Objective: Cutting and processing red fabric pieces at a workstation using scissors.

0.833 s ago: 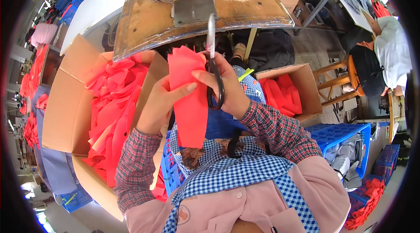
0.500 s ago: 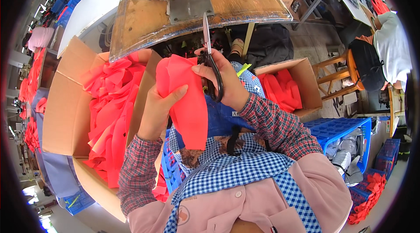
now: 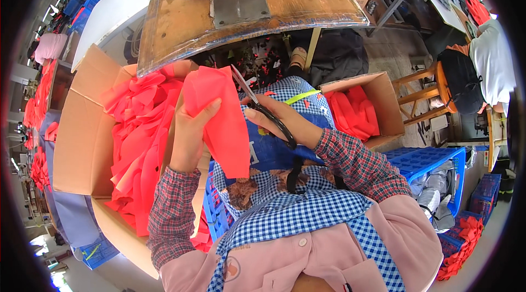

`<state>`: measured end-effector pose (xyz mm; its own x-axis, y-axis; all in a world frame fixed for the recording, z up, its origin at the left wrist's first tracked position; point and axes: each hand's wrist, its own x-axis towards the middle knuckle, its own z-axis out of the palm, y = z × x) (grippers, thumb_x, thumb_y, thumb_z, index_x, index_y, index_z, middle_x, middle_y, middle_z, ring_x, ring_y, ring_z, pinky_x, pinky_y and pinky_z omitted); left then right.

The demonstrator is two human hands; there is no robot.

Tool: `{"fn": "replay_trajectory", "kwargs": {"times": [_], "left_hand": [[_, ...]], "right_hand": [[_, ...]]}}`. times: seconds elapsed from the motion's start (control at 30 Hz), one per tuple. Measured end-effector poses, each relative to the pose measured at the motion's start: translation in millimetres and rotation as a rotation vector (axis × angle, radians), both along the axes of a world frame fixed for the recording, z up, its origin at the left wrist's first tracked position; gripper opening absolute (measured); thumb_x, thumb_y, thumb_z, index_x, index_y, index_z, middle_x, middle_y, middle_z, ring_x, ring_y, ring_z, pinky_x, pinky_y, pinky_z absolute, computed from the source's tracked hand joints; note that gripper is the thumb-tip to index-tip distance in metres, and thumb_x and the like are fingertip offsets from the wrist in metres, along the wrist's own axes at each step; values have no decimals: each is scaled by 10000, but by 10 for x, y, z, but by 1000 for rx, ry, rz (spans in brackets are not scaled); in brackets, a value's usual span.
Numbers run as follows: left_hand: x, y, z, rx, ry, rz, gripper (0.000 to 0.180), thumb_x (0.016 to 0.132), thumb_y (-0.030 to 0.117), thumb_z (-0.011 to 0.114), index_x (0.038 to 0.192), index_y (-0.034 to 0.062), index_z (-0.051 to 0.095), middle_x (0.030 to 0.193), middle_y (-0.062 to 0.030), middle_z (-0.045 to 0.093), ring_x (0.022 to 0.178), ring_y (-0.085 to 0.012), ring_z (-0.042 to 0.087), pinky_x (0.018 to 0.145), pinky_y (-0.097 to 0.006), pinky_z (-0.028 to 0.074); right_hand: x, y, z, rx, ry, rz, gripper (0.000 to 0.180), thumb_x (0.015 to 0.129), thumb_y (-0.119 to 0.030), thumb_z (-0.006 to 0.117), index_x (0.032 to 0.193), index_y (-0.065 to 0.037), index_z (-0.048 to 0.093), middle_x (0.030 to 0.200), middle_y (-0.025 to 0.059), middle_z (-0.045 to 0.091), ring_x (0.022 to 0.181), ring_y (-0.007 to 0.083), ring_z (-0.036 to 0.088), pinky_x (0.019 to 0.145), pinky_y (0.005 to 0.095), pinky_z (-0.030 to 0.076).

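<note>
Red fabric piece (image 3: 219, 122) held up over the lap, scissors (image 3: 263, 108) at its right edge.

The left hand (image 3: 192, 133) is closed on the fabric's left side, thumb lying across its front. The right hand (image 3: 285, 122) is curled through the black scissor handles, the blades parted beside the cloth's upper edge. To the left a large cardboard box (image 3: 82, 138) holds a heap of red pieces; a smaller box (image 3: 383, 106) of them stands to the right, below the worn wooden table (image 3: 307, 1).
</note>
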<state>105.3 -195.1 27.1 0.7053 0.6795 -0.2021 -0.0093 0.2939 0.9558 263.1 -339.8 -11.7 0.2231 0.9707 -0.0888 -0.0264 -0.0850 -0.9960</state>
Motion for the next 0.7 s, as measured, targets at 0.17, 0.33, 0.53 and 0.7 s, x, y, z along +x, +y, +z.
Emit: {"fn": "replay_trajectory", "kwargs": {"times": [0.17, 0.33, 0.53, 0.7], "left_hand": [[24, -71, 20, -19, -13, -9, 373, 869, 36, 663, 1223, 4, 549, 1153, -85, 644, 1020, -174, 637, 892, -301, 516], [40, -97, 41, -2, -42, 5, 322, 874, 57, 670, 1173, -21, 580, 1125, -94, 657, 995, -162, 647, 874, -287, 520], [46, -100, 47, 9, -15, 0, 326, 870, 60, 675, 1173, -19, 582, 1120, -92, 659, 989, -156, 646, 874, -282, 517], [-7, -36, -3, 12, 17, -18, 332, 869, 68, 679, 1173, -19, 582, 1116, -85, 659, 984, -151, 645, 869, -280, 518]], "right_hand": [[-18, 35, -12, -23, -27, 1, 519, 929, -496, 568, 1195, -51, 562, 719, 19, 490, 653, 104, 466, 591, 255, 375], [-14, 48, -3, -20, -40, 4, 536, 934, -492, 559, 1213, -34, 551, 760, 18, 504, 656, 92, 483, 586, 242, 394], [-24, 60, -179, 60, -83, -59, 529, 918, -485, 590, 1196, -36, 578, 757, 9, 529, 613, 72, 487, 538, 228, 394], [-35, -28, 13, -100, 91, -54, 527, 881, -504, 638, 1163, -59, 623, 655, -19, 525, 532, 51, 474, 464, 215, 363]]}}
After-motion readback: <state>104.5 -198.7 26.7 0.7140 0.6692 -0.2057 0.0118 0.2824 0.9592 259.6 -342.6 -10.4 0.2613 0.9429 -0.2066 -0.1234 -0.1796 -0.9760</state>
